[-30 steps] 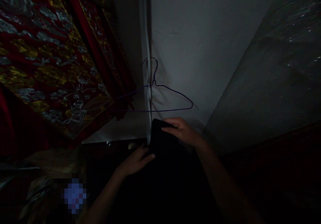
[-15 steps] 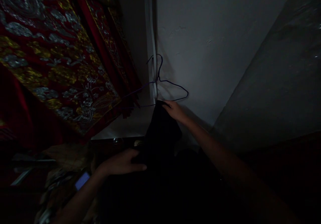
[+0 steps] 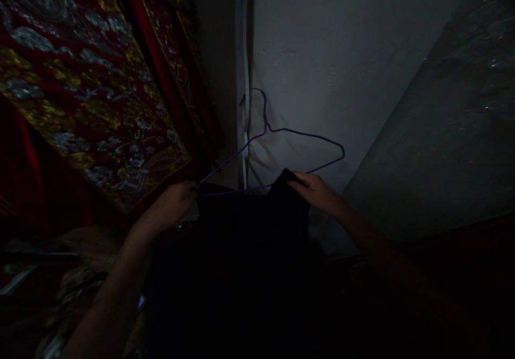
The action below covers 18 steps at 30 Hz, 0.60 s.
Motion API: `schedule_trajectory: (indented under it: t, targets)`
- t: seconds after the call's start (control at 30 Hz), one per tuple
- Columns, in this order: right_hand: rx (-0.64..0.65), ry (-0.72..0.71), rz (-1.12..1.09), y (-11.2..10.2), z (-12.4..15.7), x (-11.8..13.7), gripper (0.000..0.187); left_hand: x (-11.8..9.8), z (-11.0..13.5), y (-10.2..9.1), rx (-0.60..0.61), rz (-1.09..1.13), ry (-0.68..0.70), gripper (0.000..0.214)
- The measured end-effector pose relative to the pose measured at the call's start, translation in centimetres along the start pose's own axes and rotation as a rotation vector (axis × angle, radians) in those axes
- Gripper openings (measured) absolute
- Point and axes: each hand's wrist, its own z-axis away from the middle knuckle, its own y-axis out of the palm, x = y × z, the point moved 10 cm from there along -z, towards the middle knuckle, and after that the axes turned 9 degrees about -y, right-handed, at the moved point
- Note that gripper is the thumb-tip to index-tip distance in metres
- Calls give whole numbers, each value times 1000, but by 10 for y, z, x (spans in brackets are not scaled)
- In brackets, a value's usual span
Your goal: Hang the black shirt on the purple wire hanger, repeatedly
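A thin purple wire hanger (image 3: 306, 132) hangs by its hook on the white wall, beside a vertical white strip (image 3: 242, 80). My left hand (image 3: 177, 202) is closed on the hanger's left corner and the top edge of a black garment (image 3: 241, 241). My right hand (image 3: 316, 190) pinches the garment's upper right corner just under the hanger's bottom wire. The garment hangs down dark between my arms, and its lower part is lost in shadow.
A red cloth with gold and silver embroidery (image 3: 88, 90) hangs at the left. A grey glittery sheet or cover (image 3: 442, 123) leans at the right. Dim clutter (image 3: 36, 278) lies at the lower left. The room is very dark.
My left hand has risen from the garment's middle to the hanger's left corner. My right hand has shifted right with the garment's corner, and the hanger has swung wider.
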Motion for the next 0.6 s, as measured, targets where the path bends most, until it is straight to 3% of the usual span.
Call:
schedule_trajectory:
  t: [0.1, 0.23, 0.33, 0.5, 0.6]
  targets:
    - [-30, -2, 23, 3, -2, 1, 28, -5, -6, -8, 8, -39, -14, 28]
    - [-78, -26, 73, 4, -1, 3, 28, 4, 3, -2, 116, -51, -25, 34]
    - [-78, -23, 67, 6, -4, 2, 28, 2, 17, -3, 156, -20, 76, 33]
    - [-10, -30, 10, 17, -16, 5, 28, -14, 31, -23, 116, -24, 200, 30]
    - [98, -26, -106, 35, -15, 13, 29, -40, 27, -40, 24, -41, 255, 27]
